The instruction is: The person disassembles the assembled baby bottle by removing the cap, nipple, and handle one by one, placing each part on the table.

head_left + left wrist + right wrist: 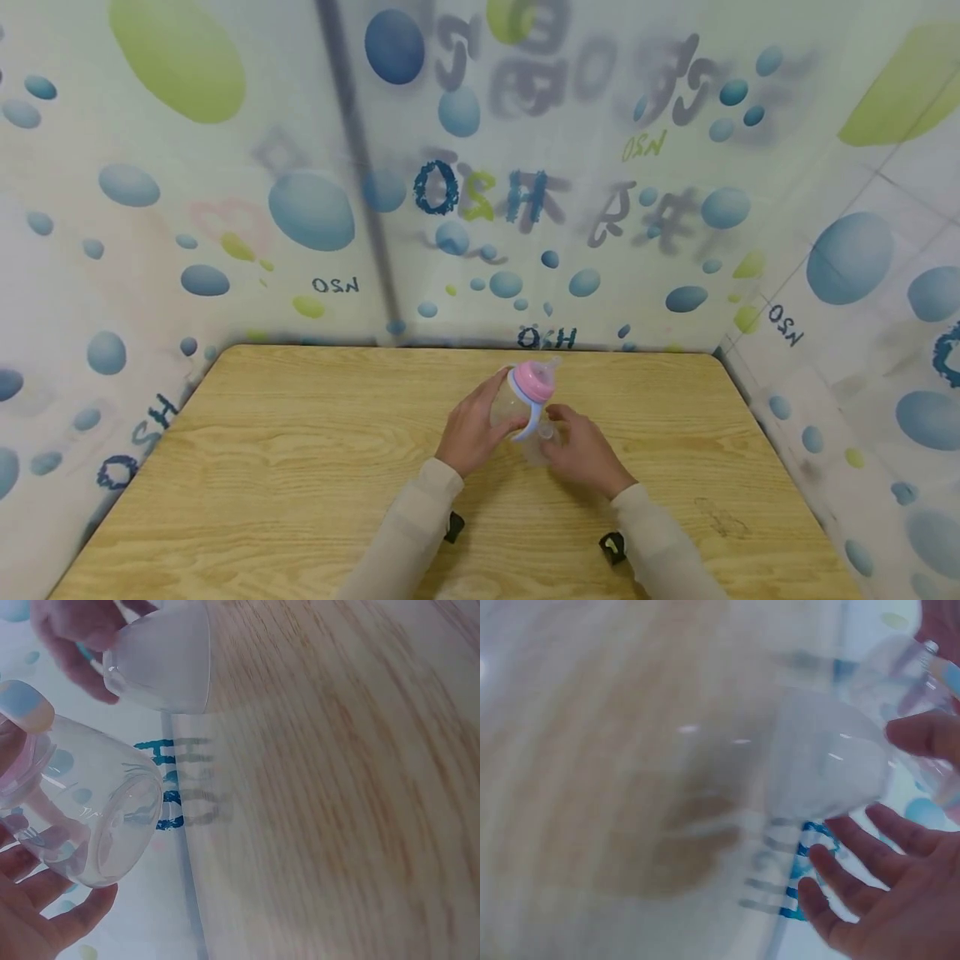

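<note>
My left hand [472, 429] grips a baby bottle [510, 407] by its clear body, holding it tilted above the table. The bottle has a pink collar, a clear teat and a pale blue handle. In the left wrist view, the clear bottle [105, 802] shows its base, with fingers curled along its side. A clear, dome-shaped bottle cover [829, 757] is rim down at the tabletop. My right hand [585, 450] is beside this cover [161, 660], its thumb and fingertips right at the narrow end. The other fingers [847, 896] are spread loosely.
The wooden table [300, 417] spans the space below both hands. A patterned curtain [480, 275] with bubbles and lettering hangs behind it and along both sides. Dark straps [613, 547] show by the wrists.
</note>
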`<move>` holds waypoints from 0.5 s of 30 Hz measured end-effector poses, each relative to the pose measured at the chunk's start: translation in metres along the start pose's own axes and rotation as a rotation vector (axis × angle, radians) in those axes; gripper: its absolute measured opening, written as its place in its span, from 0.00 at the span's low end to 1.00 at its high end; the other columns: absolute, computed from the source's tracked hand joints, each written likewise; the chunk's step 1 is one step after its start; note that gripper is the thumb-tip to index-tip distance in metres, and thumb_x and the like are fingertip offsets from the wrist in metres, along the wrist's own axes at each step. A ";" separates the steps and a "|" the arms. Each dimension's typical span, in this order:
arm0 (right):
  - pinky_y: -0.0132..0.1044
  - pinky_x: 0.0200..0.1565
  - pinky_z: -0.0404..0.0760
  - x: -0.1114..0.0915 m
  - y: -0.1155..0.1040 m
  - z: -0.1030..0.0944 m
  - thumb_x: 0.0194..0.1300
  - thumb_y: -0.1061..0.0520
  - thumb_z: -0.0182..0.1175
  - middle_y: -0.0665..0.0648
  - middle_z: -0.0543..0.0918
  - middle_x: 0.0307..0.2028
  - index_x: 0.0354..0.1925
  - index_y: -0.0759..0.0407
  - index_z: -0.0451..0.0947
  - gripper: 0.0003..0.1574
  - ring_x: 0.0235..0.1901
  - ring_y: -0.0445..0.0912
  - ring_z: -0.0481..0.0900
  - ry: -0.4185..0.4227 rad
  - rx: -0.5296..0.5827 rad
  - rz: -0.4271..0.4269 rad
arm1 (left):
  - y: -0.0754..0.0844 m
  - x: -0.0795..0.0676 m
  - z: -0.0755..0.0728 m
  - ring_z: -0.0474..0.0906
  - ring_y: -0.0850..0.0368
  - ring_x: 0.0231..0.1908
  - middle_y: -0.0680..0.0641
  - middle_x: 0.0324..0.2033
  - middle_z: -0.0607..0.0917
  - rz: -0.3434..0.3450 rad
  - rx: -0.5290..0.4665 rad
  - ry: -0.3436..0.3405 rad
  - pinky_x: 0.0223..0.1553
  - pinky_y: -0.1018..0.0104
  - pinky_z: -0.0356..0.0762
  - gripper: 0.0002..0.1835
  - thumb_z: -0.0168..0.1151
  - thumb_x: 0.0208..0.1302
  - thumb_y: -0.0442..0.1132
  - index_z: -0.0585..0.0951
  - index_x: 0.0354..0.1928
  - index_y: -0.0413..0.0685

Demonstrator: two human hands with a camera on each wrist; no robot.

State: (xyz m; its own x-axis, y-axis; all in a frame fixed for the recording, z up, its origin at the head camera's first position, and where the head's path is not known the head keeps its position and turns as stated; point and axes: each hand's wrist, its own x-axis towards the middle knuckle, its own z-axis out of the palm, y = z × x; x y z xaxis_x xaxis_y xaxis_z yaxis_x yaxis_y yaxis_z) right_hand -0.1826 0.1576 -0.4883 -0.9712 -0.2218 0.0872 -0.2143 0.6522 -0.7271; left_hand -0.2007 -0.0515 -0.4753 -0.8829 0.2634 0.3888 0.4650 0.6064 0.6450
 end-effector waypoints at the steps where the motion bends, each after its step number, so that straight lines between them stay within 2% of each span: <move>1: 0.62 0.59 0.71 0.001 -0.001 -0.002 0.61 0.56 0.68 0.65 0.79 0.58 0.64 0.66 0.71 0.35 0.59 0.61 0.75 0.002 0.024 -0.008 | 0.000 0.000 0.000 0.75 0.45 0.62 0.43 0.66 0.75 -0.002 0.001 0.001 0.56 0.43 0.75 0.42 0.72 0.59 0.50 0.65 0.74 0.49; 8: 0.65 0.61 0.67 0.004 -0.011 -0.015 0.64 0.51 0.67 0.63 0.78 0.60 0.68 0.62 0.68 0.38 0.62 0.59 0.73 0.042 0.094 -0.002 | -0.001 0.001 0.001 0.76 0.45 0.60 0.43 0.65 0.76 0.007 0.000 0.001 0.54 0.44 0.76 0.43 0.73 0.59 0.50 0.66 0.73 0.49; 15: 0.56 0.55 0.72 0.006 -0.021 -0.021 0.65 0.63 0.60 0.63 0.80 0.57 0.67 0.64 0.69 0.32 0.58 0.56 0.75 0.166 0.205 0.004 | 0.002 0.001 0.001 0.76 0.44 0.60 0.43 0.65 0.76 0.009 -0.002 -0.009 0.53 0.44 0.77 0.43 0.73 0.58 0.50 0.66 0.73 0.48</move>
State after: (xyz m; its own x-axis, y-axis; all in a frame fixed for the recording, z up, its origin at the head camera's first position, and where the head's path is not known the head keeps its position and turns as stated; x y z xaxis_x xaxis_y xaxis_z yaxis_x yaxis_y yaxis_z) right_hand -0.1863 0.1579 -0.4577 -0.9795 -0.0866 0.1818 -0.2008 0.4889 -0.8489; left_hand -0.2001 -0.0495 -0.4739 -0.8793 0.2759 0.3883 0.4729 0.6025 0.6429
